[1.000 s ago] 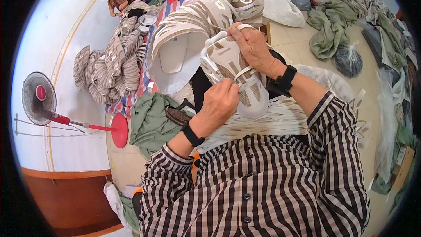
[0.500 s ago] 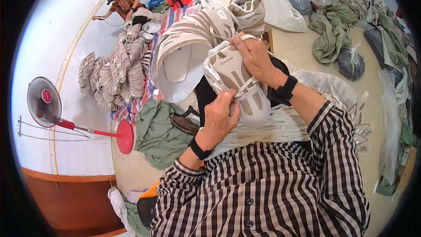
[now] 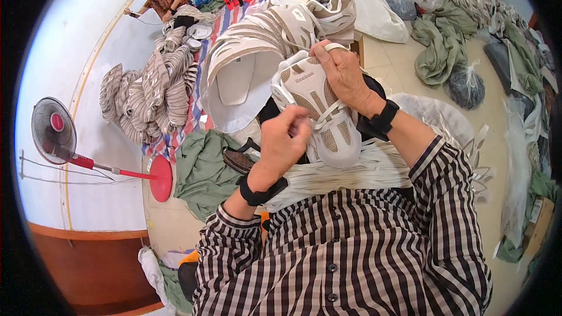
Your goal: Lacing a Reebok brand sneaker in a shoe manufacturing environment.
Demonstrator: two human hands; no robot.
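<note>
A beige-and-white sneaker upper [image 3: 328, 140], with mesh panels and a pale rounded toe, is held up in front of my chest, toe toward me. My right hand [image 3: 345, 79] grips it at the tongue and collar, a loop of white shoelace [image 3: 335, 47] by the fingers. Beside its left edge, next to the partly threaded lacing, is my left hand [image 3: 287, 140]. Its fingers are curled in and slightly blurred, so what they pinch, if anything, is hidden. Many white laces [image 3: 339, 178] lie across my lap under the upper.
Beyond my hands, a curved stack of nested uppers [image 3: 252, 38] lies beside another upper [image 3: 332, 9]. Left are green cloth [image 3: 202, 167], a red-based fan [image 3: 161, 178] and a heap of uppers [image 3: 152, 88]. Another person [image 3: 164, 0] sits far left. Bags and fabric [image 3: 445, 47] lie right.
My left hand has moved up and left from the lacing, its wrist turning and fingers curling. My right hand and the upper stay nearly in place.
</note>
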